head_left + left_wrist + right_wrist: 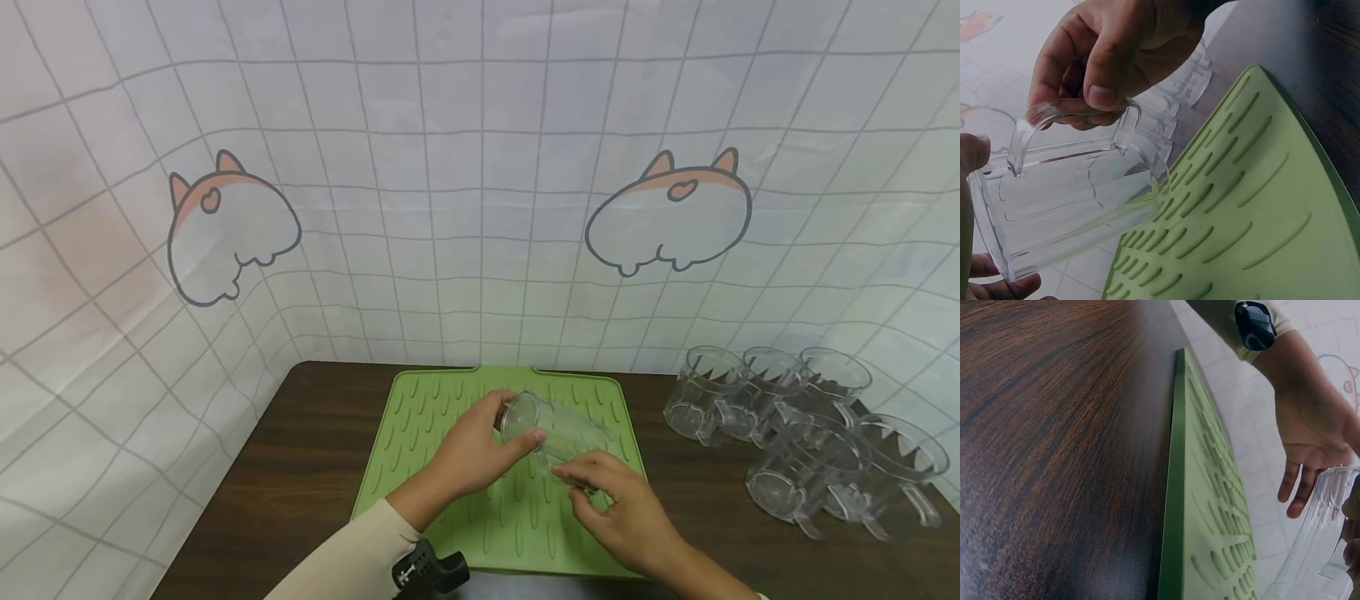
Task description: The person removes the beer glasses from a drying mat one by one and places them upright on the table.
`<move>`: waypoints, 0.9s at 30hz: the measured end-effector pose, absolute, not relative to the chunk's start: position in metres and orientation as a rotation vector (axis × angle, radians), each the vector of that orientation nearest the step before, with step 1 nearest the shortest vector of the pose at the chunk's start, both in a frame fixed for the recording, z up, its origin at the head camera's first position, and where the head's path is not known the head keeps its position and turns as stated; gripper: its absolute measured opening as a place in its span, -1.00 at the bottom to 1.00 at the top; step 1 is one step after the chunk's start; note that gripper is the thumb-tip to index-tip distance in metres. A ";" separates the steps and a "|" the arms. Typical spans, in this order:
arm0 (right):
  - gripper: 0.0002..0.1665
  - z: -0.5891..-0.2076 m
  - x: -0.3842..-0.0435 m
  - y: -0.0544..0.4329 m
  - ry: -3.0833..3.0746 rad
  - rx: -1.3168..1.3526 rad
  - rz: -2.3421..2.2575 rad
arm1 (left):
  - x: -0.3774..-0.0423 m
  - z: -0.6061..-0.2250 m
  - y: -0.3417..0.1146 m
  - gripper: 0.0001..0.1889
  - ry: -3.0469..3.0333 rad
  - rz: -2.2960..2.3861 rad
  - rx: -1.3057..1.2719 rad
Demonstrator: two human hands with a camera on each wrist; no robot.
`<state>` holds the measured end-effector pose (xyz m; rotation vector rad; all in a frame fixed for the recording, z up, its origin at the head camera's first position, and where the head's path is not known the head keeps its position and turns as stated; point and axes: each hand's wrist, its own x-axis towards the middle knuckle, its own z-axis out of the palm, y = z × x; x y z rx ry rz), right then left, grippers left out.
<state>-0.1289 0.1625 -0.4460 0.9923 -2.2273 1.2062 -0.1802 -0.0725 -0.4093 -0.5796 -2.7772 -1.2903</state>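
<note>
A clear mug (566, 427) is held tilted on its side, raised over a green ridged drying mat (517, 537). My left hand (468, 450) grips one end of the mug, thumb on the near side and fingers around the far side. The right hand (626, 512) pinches the mug's handle (1079, 109) between thumb and fingers, as the left wrist view shows closely. In the right wrist view the left hand (1313, 419) reaches under the mug's end, and the right fingers show only at the edge.
Several more clear mugs (705, 396) stand upright in two rows on the dark wooden table (255, 483), right of the mat. Behind the table hangs a white grid-patterned sheet (480, 208) with cartoon animals. A black device (427, 571) is strapped on my left wrist.
</note>
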 end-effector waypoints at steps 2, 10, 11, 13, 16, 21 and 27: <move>-0.49 -0.446 -0.129 0.163 -2.220 0.991 1.199 | -0.181 -0.409 -0.073 -0.12 -2.786 -1.288 -0.565; -0.47 -0.445 -0.131 0.165 -2.125 0.937 1.101 | -0.181 -0.410 -0.077 -0.20 -2.798 -1.294 -0.512; -0.47 -0.445 -0.132 0.165 -2.119 0.922 1.091 | -0.181 -0.410 -0.078 -0.20 -2.796 -1.295 -0.513; -0.45 -0.444 -0.132 0.166 -2.123 0.884 1.082 | -0.181 -0.410 -0.080 -0.21 -2.788 -1.301 -0.516; -0.40 -0.443 -0.130 0.168 -2.156 0.803 1.064 | -0.181 -0.409 -0.082 -0.23 -2.772 -1.328 -0.527; -0.32 -0.442 -0.128 0.168 -2.184 0.671 1.055 | -0.181 -0.410 -0.087 -0.29 -2.746 -1.372 -0.554; -0.28 -0.442 -0.126 0.167 -2.163 0.522 1.097 | -0.181 -0.414 -0.093 -0.34 -2.729 -1.426 -0.591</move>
